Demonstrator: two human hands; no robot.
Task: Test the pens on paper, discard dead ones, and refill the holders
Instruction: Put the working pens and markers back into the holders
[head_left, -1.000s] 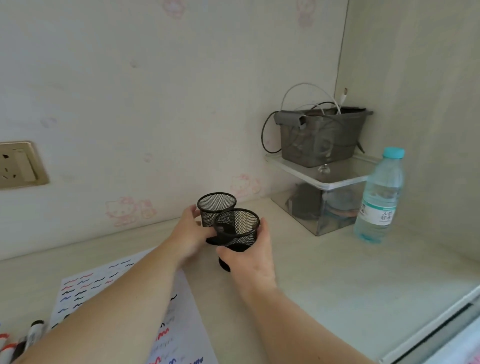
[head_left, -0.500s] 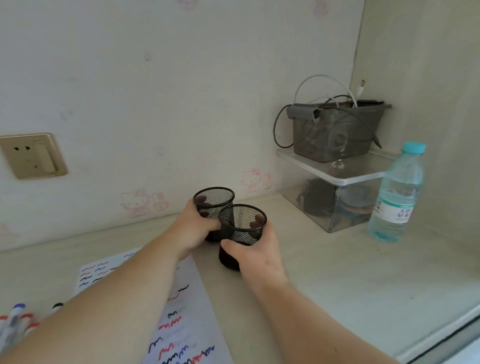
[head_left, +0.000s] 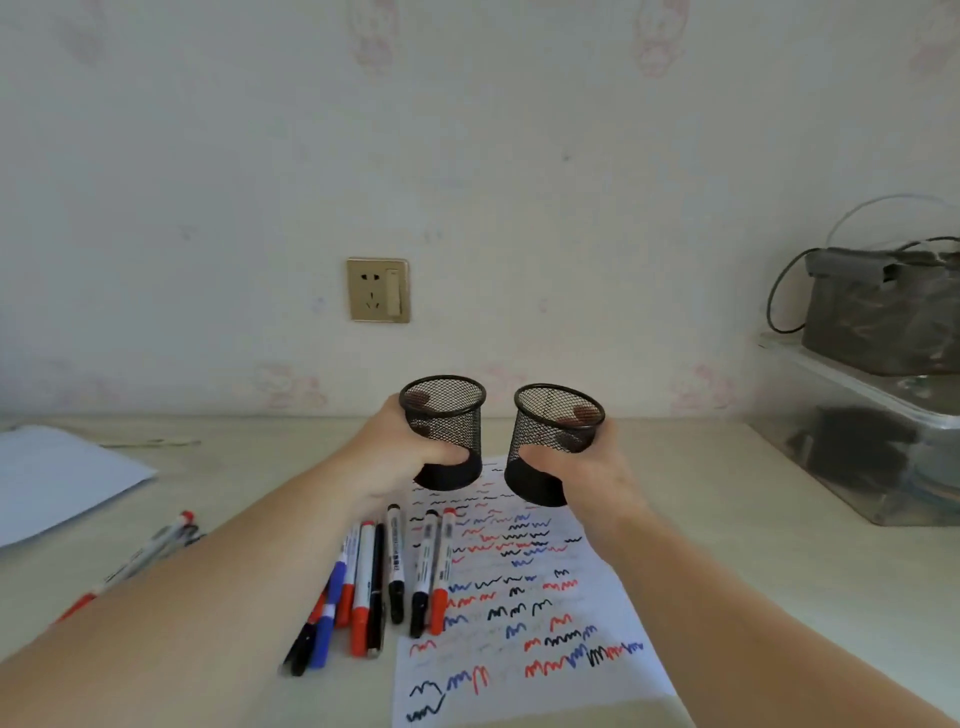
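I hold two empty black mesh pen holders above the far end of the test paper (head_left: 524, 597), a white sheet covered in red, blue and black squiggles. My left hand (head_left: 395, 462) grips the left holder (head_left: 445, 431). My right hand (head_left: 587, 475) grips the right holder (head_left: 553, 447), which tilts slightly. A row of several markers (head_left: 384, 577) with red, blue and black caps lies just left of the paper, below my left hand. A second small bunch of pens (head_left: 150, 551) lies farther left, partly behind my left forearm.
A blue-white sheet (head_left: 57, 478) lies at the far left of the desk. A clear plastic box (head_left: 872, 436) carrying a grey bin with cables (head_left: 883, 306) stands at the right against the wall. A wall socket (head_left: 378, 289) sits above the desk.
Both hands have carried the holders left from beside the plastic box to over the paper and drawn them apart. The view swung left; the water bottle is out of sight and the markers show.
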